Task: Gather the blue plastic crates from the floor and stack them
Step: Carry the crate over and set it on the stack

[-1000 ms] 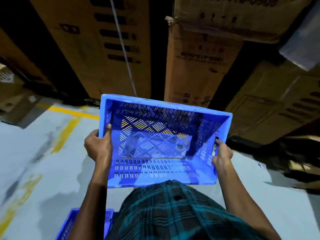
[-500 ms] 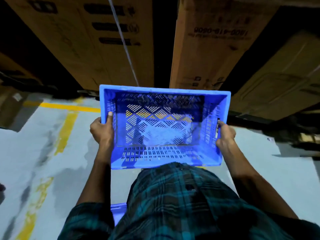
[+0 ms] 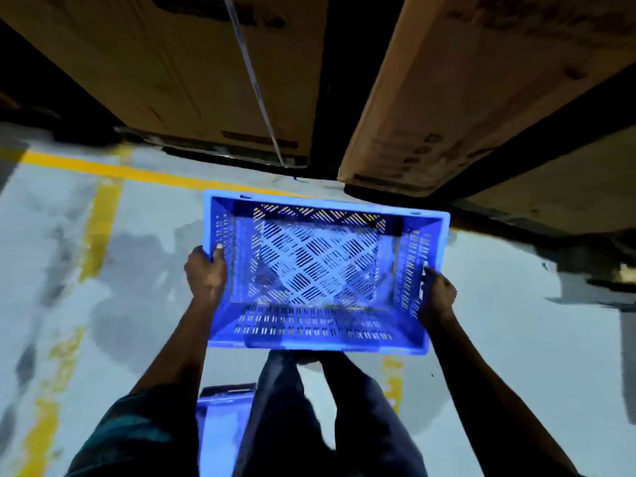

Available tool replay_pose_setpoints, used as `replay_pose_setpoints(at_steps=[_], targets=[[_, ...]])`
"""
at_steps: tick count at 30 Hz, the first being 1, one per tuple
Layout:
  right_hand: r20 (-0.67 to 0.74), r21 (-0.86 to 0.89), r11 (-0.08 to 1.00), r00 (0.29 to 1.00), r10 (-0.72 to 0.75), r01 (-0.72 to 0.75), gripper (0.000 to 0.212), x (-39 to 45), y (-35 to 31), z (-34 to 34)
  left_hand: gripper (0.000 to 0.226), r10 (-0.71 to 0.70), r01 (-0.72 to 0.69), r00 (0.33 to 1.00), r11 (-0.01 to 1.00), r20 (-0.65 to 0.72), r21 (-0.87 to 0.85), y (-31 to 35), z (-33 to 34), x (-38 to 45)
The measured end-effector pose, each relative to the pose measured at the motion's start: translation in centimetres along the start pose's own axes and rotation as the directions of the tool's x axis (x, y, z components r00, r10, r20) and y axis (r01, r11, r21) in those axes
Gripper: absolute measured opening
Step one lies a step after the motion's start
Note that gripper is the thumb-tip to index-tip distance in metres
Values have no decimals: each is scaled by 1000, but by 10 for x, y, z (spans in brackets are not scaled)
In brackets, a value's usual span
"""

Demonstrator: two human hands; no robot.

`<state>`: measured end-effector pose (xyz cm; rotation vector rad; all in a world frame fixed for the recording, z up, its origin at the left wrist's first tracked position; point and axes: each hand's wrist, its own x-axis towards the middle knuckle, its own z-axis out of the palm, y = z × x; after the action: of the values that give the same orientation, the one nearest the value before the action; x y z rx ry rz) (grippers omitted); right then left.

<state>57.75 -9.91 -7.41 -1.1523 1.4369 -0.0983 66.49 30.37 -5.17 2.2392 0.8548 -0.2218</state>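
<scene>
Grey concrete floor [image 3: 499, 339], patchy with dark stains that may be damp, yellow painted lines [image 3: 103, 208] along the far and left side. Tall brown cardboard cartons [image 3: 206, 80] stand at the far edge, dark gap between them, a thin strap [image 3: 254, 87] running down one face.

Blue slotted plastic crate [image 3: 320, 273] is off the floor, empty, open side up, carried in front of the legs. Left hand [image 3: 206, 273] wraps the left rim, thumb over the edge; right hand [image 3: 438, 290] clamps the right wall, fingers apparently hooked into a handle slot. Both grips pressed tight on the crate. Second blue plastic crate [image 3: 223, 407] sits on the floor near-left, mostly hidden behind the left leg [image 3: 275, 407], so it's probably the stack base.

Risks, as I read it:
- Crate blocks the view of the feet; the floor crate lies just beside the left leg, so it's a trip or kick hazard.
- Stains could be slick, so a slip under load is possible.
- Perforated walls are light and flexy; a skewed set-down could jam one corner instead of nesting.
- Far rim is near the carton bases, so swinging forward could clip them.

Room: open floor left and right, clear enough to turn. Far side closed off by cartons. Frame is motion-blurred, so fine detail is unreliable.
</scene>
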Motion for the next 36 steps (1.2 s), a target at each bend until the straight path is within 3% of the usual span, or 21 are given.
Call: replay_pose_setpoints(at_steps=[10, 13, 19, 24, 26, 28, 30, 33, 36], targets=[[-94, 27, 998, 994, 53, -51, 21, 129, 75, 58, 39, -177, 168, 981, 980, 80, 107, -82, 140, 66], [-117, 64, 995, 990, 85, -77, 17, 160, 98, 63, 32, -178, 175, 981, 984, 81, 42, -88, 165, 77], [-142, 120, 986, 981, 132, -115, 13, 192, 113, 83, 41, -126, 132, 980, 991, 153, -31, -90, 200, 113], [-96, 45, 997, 993, 64, -60, 15, 212, 115, 102, 42, -124, 146, 964, 986, 236, -80, -83, 216, 142], [-43, 26, 998, 998, 54, -53, 8, 218, 119, 105, 37, -123, 155, 960, 982, 253, -110, -78, 221, 146], [11, 10, 998, 998, 60, -60, 18, 227, 127, 105, 33, -123, 163, 954, 978, 273, -128, -76, 223, 145], [60, -12, 1000, 998, 15, -15, 6, 227, 132, 104, 27, -114, 163, 950, 975, 292, -150, -84, 226, 146], [125, -80, 997, 992, -2, 12, 11, 226, 134, 103, 20, -156, 211, 945, 962, 288, -171, -97, 226, 144], [131, -140, 987, 990, -56, 74, 22, 238, 147, 92, 53, -211, 265, 934, 950, 289, -162, -112, 224, 141]])
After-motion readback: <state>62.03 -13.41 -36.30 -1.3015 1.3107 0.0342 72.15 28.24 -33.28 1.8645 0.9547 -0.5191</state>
